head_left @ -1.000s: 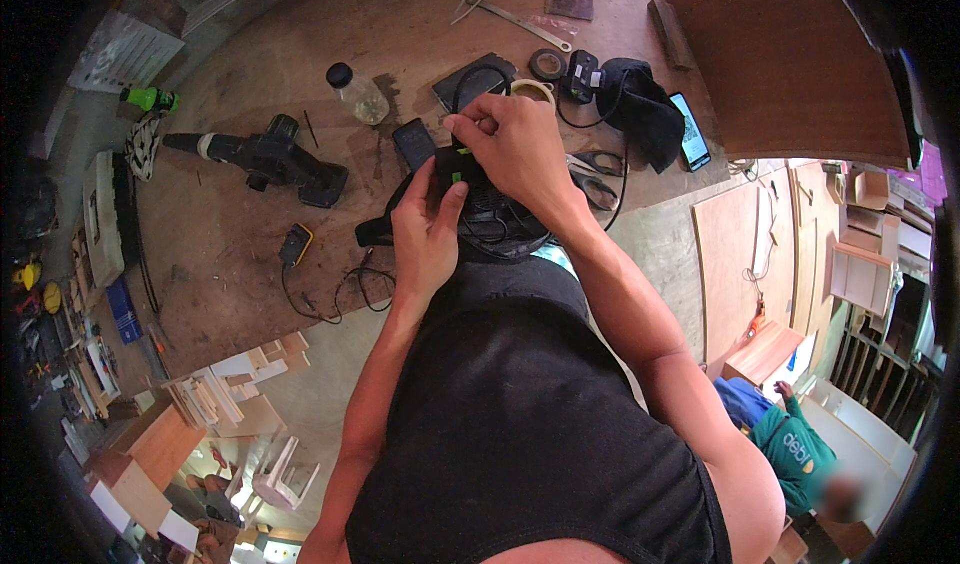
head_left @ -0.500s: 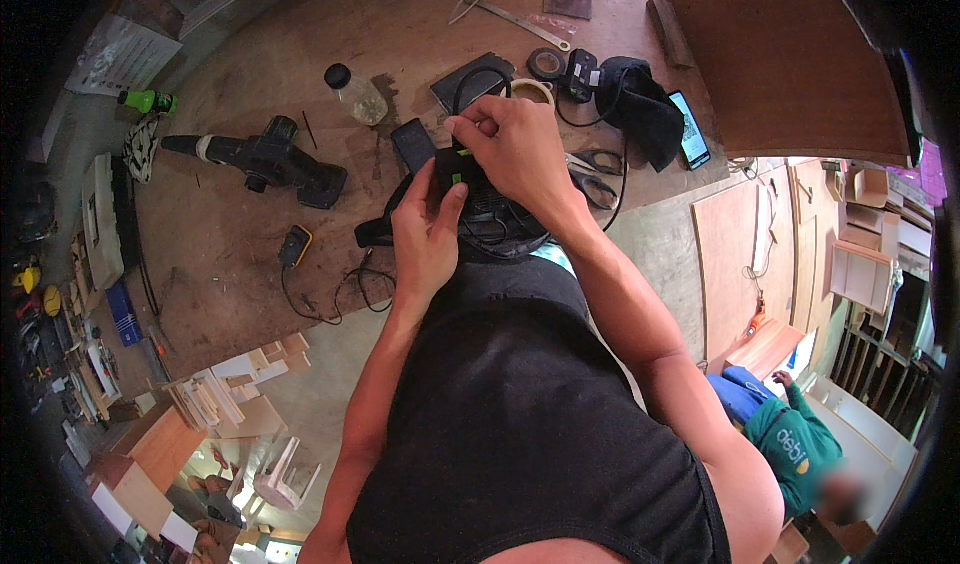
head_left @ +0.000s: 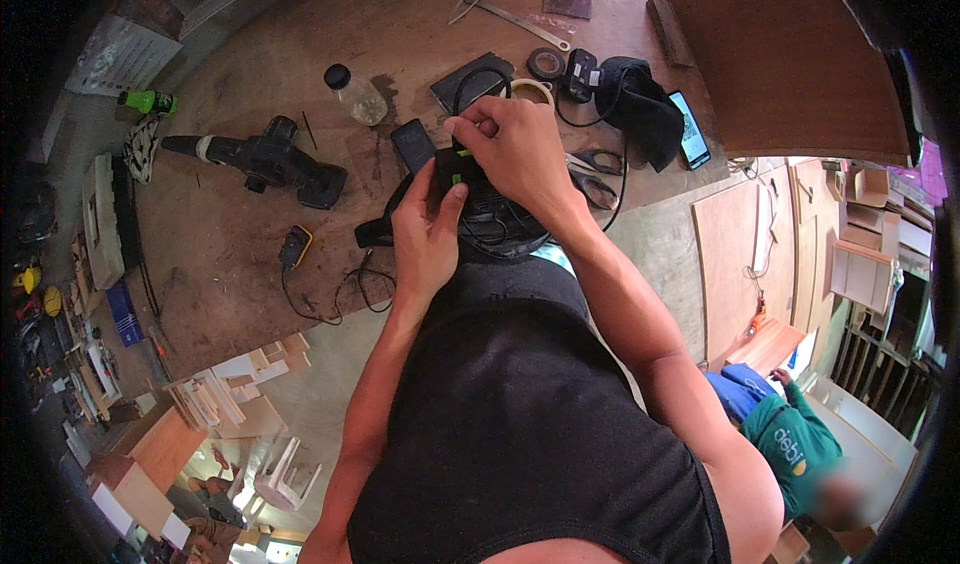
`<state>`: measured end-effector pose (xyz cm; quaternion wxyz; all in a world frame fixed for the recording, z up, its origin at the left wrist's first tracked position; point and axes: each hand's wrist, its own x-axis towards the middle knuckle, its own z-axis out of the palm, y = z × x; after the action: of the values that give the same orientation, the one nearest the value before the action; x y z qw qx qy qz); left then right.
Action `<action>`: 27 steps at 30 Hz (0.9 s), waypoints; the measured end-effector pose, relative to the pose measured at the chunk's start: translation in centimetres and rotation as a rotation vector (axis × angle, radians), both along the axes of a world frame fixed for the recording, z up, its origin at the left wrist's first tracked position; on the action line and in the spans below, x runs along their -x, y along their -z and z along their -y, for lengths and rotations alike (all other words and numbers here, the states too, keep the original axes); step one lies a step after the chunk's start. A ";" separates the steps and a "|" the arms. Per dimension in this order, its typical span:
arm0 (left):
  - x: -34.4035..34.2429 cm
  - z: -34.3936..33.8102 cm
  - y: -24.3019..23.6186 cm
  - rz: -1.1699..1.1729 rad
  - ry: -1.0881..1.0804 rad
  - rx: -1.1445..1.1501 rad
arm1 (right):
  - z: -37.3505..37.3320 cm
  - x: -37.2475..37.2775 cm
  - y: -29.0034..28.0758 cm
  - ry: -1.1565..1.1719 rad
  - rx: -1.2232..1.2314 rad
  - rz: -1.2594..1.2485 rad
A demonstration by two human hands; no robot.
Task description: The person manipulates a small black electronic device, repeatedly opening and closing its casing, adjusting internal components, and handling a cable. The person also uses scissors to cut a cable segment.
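We find the black, boxy, plastic-looking device with green marks (head_left: 452, 167) by the brown wooden table's (head_left: 220, 284) near edge; left hand (head_left: 427, 232) closed around it, right hand (head_left: 522, 146) curled, grip hidden; we judge it light, stiff, best held by its sides.

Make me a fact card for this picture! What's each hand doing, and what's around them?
Left hand: holding a black boxy device with green marks
Right hand: fingers bent at the device's far end; whatever they pinch is hidden
Surface: brown wooden table
On the left: black power tool with a pale ring, clear jar with a black lid
On the right: black-handled scissors, flat phone with a lit screen
Farther off, lower right: person in a green top
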<state>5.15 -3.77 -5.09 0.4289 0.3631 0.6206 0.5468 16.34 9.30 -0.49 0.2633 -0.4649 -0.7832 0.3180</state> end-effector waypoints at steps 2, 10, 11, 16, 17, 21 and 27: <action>0.0 0.0 -0.1 -0.002 0.002 0.005 | 0.0 0.0 0.0 0.000 -0.004 0.001; -0.1 0.0 -0.2 0.045 0.000 -0.027 | 0.1 0.0 -0.2 0.000 0.015 -0.008; -0.1 0.0 -0.2 0.038 0.000 -0.021 | 0.0 0.0 -0.1 0.001 0.010 -0.007; -0.1 0.0 -0.5 0.028 0.006 -0.002 | 0.0 0.0 0.1 0.002 0.007 -0.021; 0.0 0.0 -0.3 0.039 0.012 -0.004 | 0.0 0.1 0.0 0.008 0.020 -0.029; 0.0 0.0 0.0 0.049 0.003 -0.012 | 0.1 0.2 -0.3 0.015 0.032 -0.037; 0.0 -0.1 -0.1 0.038 -0.004 -0.012 | -0.1 0.1 0.0 -0.019 -0.023 0.013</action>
<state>5.13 -3.67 -4.94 0.4373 0.3539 0.6098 0.5583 16.23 9.44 -0.53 0.2605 -0.4563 -0.7930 0.3083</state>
